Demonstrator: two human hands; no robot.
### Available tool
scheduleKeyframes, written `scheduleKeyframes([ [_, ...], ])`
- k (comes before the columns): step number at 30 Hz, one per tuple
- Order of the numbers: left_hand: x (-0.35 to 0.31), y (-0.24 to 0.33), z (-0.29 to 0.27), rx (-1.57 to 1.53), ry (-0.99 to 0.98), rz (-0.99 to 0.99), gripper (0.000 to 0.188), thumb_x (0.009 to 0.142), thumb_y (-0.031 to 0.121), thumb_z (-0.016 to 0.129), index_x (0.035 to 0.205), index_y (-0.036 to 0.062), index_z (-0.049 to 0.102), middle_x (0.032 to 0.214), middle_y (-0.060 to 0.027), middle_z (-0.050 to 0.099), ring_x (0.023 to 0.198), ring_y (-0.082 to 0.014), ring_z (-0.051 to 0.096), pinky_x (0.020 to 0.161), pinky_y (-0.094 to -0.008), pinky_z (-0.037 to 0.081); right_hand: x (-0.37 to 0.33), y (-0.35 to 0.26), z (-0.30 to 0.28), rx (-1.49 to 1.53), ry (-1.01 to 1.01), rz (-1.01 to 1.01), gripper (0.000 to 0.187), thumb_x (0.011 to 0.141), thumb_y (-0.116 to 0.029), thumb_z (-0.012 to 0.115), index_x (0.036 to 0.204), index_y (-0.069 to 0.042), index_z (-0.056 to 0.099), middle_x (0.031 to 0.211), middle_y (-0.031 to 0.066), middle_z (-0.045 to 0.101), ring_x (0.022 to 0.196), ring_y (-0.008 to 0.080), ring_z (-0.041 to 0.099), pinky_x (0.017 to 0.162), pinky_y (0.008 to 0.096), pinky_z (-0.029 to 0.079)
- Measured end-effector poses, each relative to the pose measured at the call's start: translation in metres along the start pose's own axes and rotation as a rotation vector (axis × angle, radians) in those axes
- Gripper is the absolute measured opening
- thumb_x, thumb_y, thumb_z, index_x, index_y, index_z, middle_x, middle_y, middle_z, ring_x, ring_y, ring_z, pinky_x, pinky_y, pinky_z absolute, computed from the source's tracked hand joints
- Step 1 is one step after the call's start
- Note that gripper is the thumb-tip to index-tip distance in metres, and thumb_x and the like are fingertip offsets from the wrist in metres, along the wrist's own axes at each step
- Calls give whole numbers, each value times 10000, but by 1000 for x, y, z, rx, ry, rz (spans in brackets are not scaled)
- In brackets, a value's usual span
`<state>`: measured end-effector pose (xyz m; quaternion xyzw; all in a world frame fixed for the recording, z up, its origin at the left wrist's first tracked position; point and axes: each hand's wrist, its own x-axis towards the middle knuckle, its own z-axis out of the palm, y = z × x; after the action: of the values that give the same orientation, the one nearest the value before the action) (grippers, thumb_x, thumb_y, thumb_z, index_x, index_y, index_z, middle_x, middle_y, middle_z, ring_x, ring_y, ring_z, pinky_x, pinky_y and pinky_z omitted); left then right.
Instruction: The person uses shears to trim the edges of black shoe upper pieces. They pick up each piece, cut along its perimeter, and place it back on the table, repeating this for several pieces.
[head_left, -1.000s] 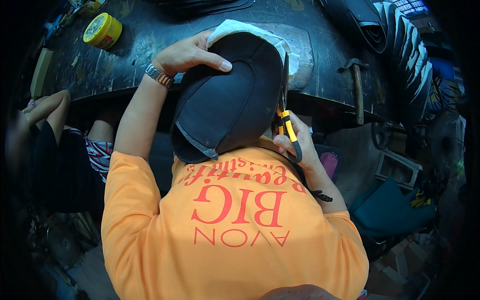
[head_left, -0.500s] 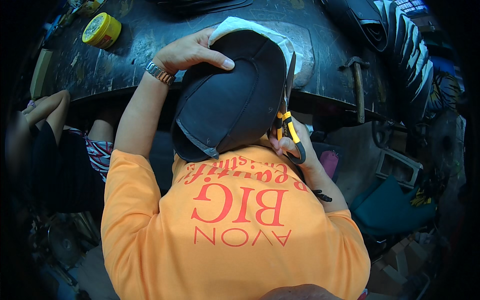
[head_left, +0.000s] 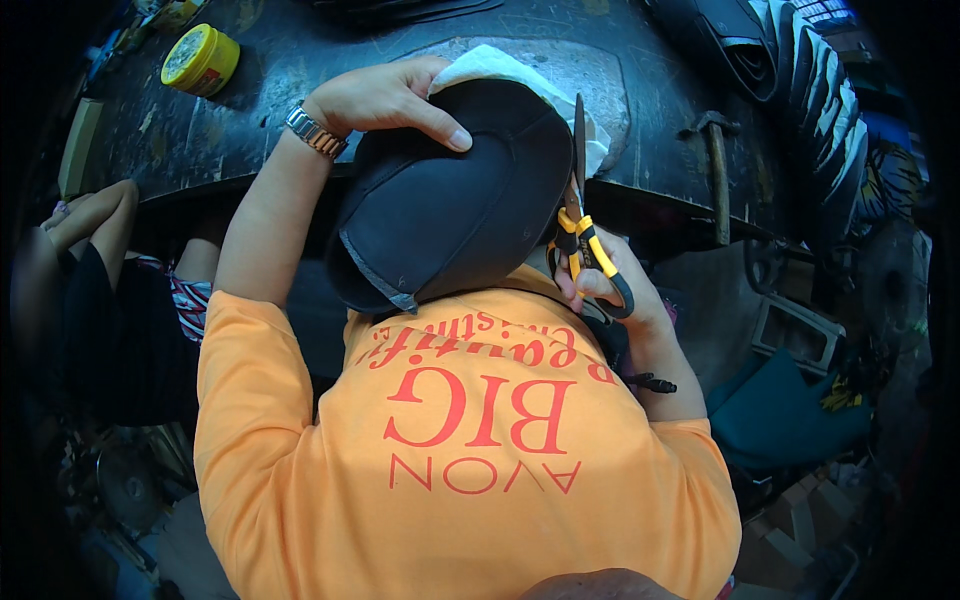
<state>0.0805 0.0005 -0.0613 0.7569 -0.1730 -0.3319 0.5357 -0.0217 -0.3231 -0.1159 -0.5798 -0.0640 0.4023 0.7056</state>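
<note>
A black stitched piece, curved like a bag or shoe part, is held up in front of my chest. White lining shows along its far edge. My left hand grips that far edge, thumb on the black face and the other fingers hidden behind. A watch is on the left wrist. My right hand is closed round the yellow-and-black handles of a pair of scissors. The blades point away from me along the piece's right edge; whether they have material between them I cannot tell.
On the dark worktable stand a yellow tub at left and a hammer at right. A pale slab lies behind the piece. Black pieces with white lining are stacked far right. Another person's arm is at left.
The black piece has shifted slightly left and tilted, its top edge lower. The scissors and right hand have moved a little right, with the blades now more upright. The left hand still holds the piece.
</note>
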Motion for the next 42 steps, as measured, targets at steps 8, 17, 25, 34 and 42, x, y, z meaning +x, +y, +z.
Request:
scheduleKeyframes([
  [8,4,-2,-7,102,-148,-14,507,760,175,809,1175,-9,584,1025,-24,643,923,-111,559,847,-241,444,-14,-10,-12,20,-55,102,489,720,-292,798,1033,-4,555,655,10,531,451,66,495,421,178,397],
  [17,6,15,3,272,-169,-81,410,722,275,850,884,5,588,741,39,480,717,-85,462,619,-258,383,-11,-22,-23,-89,-125,174,601,661,-387,810,1065,-19,559,698,22,580,548,79,587,539,183,496],
  [25,4,6,7,177,-137,68,442,741,238,833,1037,-11,619,858,7,612,809,-86,537,719,-240,448,-14,-24,-28,-172,-109,186,670,639,-478,810,1074,-32,563,718,18,577,561,78,573,545,186,482],
  [34,10,8,7,208,-211,9,424,757,214,819,1060,-9,625,881,8,647,813,-77,561,755,-234,463,-12,-21,-28,-152,-114,130,599,660,-446,809,1019,-36,561,670,10,567,529,71,558,499,181,455],
  [42,11,12,9,96,-286,-42,358,769,219,812,973,-8,626,813,28,624,763,-61,548,694,-229,457,-20,-25,-32,-87,-102,167,505,667,-385,833,937,-35,589,630,14,560,411,69,503,410,177,414],
])
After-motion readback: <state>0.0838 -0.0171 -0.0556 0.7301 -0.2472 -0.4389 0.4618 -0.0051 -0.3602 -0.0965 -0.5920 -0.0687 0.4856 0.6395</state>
